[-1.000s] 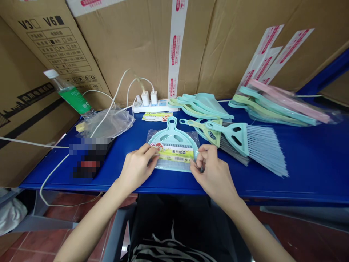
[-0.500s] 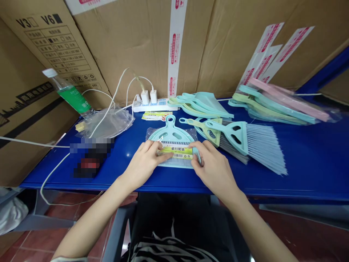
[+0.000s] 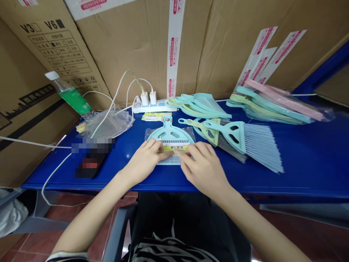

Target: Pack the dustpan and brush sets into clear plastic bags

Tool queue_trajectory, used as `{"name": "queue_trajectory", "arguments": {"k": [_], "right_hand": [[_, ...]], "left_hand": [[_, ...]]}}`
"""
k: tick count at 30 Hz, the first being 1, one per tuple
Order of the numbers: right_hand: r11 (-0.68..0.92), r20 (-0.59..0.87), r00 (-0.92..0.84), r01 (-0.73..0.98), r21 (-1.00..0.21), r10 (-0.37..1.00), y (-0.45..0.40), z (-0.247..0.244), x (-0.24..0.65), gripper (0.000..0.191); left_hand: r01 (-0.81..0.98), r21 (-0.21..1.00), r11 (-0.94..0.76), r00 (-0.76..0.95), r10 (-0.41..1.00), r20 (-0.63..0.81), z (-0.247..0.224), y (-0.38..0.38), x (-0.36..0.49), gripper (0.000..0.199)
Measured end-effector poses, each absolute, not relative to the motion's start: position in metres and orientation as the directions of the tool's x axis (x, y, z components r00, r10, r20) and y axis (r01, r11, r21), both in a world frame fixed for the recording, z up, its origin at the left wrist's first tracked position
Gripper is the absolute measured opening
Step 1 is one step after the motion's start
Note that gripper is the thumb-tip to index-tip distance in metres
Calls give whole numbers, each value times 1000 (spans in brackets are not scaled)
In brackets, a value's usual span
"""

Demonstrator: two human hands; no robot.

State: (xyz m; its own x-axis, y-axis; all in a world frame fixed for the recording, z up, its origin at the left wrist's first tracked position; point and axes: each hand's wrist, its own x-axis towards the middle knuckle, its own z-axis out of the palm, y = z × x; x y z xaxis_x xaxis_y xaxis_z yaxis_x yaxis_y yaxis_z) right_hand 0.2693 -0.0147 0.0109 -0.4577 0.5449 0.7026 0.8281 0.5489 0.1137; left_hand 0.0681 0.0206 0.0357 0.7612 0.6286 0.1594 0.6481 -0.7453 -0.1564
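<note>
A turquoise dustpan point(image 3: 167, 128) lies on the table in a clear plastic bag, its handle pointing away from me and a row of dark bristles showing inside. Across its lower part runs a yellow-green label card point(image 3: 177, 147) with printed characters. My left hand point(image 3: 145, 158) holds the card's left end, fingers curled and thumb stretched along it. My right hand point(image 3: 203, 165) covers the card's right end; its index finger reaches to the middle of the card, close to my left thumb, with the right thumb apart below. The right side of the bagged set is partly hidden.
Right of it lie a blue-bristled hand brush point(image 3: 238, 137) and a green one point(image 3: 208, 130). Behind are stacked dustpans point(image 3: 201, 103), and bagged ones point(image 3: 275, 102) farther right. Leftward are a power strip point(image 3: 155, 105), label cards point(image 3: 156, 116), plastic bags point(image 3: 111, 123), a bottle point(image 3: 73, 98) and cables.
My right hand has shifted left from the set's right edge onto the label, its index finger now near my left thumb. My left hand keeps its place. The view has shifted slightly.
</note>
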Motion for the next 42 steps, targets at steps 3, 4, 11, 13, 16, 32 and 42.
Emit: {"name": "queue_trajectory", "arguments": {"k": [3, 4, 11, 13, 16, 32, 42], "right_hand": [[548, 621, -541, 811, 206, 567, -12, 7, 262, 28], [551, 599, -559, 804, 223, 573, -10, 6, 262, 28], [615, 509, -592, 775, 146, 625, -4, 12, 279, 27], [604, 497, -565, 791, 98, 659, -4, 13, 283, 29], [593, 495, -551, 801, 85, 672, -4, 13, 286, 32], [563, 492, -534, 820, 103, 688, 1, 15, 298, 47], [564, 481, -533, 821, 93, 696, 2, 15, 311, 47]], "left_hand": [[647, -165, -745, 762, 628, 155, 35, 22, 67, 46], [645, -170, -745, 764, 627, 152, 35, 22, 66, 45], [623, -277, -731, 780, 607, 151, 35, 22, 64, 46], [630, -285, -723, 774, 615, 150, 36, 22, 64, 48], [650, -283, -706, 756, 637, 148, 37, 20, 65, 51], [716, -269, -644, 690, 712, 132, 44, 21, 60, 51], [718, -298, -629, 689, 704, 173, 44, 22, 44, 51]]}}
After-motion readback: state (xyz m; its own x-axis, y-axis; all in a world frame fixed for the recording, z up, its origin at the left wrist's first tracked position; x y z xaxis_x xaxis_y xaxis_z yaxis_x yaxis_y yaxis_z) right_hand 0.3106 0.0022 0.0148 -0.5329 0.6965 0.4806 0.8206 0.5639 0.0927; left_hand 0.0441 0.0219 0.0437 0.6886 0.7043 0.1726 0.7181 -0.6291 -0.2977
